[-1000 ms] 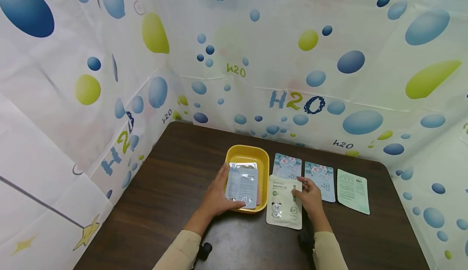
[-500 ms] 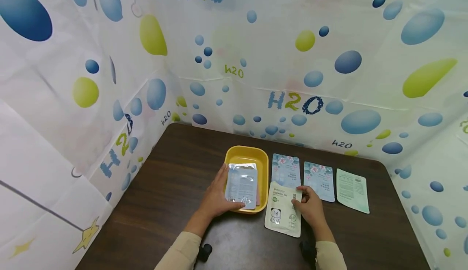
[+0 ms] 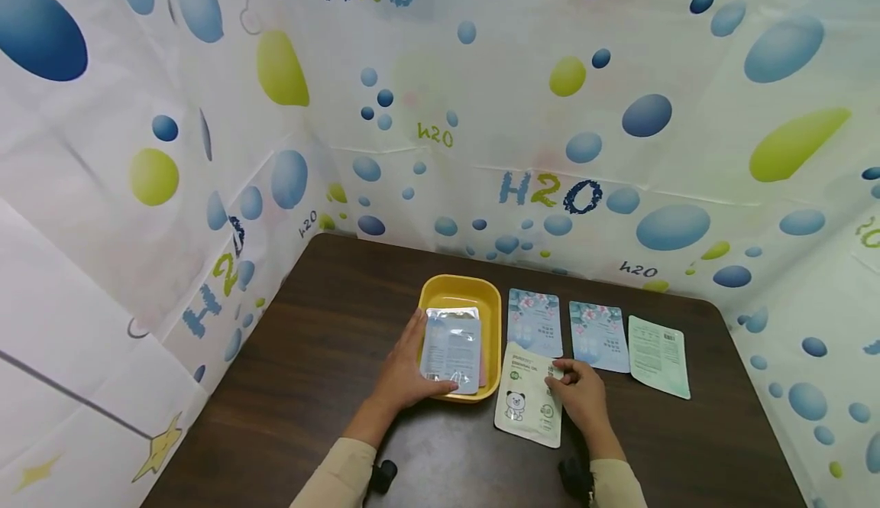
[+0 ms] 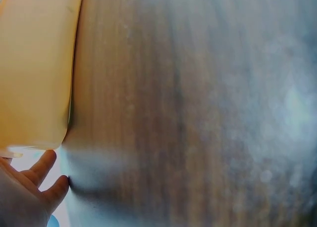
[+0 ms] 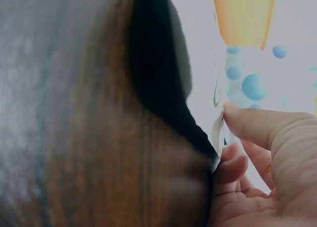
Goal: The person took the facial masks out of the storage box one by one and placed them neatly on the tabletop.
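Note:
In the head view my left hand (image 3: 409,374) rests at the left side and front corner of a yellow plastic tray (image 3: 494,325), fingers extended along its wall and thumb across the front rim. Silvery-blue printed packets (image 3: 450,351) lie stacked inside. My right hand (image 3: 583,395) pinches the right edge of a flat cream packet (image 3: 528,397) printed with a panda and "essential oil". Thumb (image 5: 252,122) and fingers meet at that edge in the right wrist view, where the packet appears edge-on, raised from the wood. The left wrist view has left fingers beside the tray's underside.
Two blue flowered packets (image 3: 535,323) (image 3: 600,336) and a pale green packet (image 3: 658,357) lie in a row right of the tray on the dark wooden table (image 3: 357,286). A white sheet with blue and green bubbles (image 3: 426,72) walls the back and sides.
My right hand has drawn the cream packet slightly toward me, uncovering more of the blue packet behind it. The left hand stays at the tray. The head view has shifted a little.

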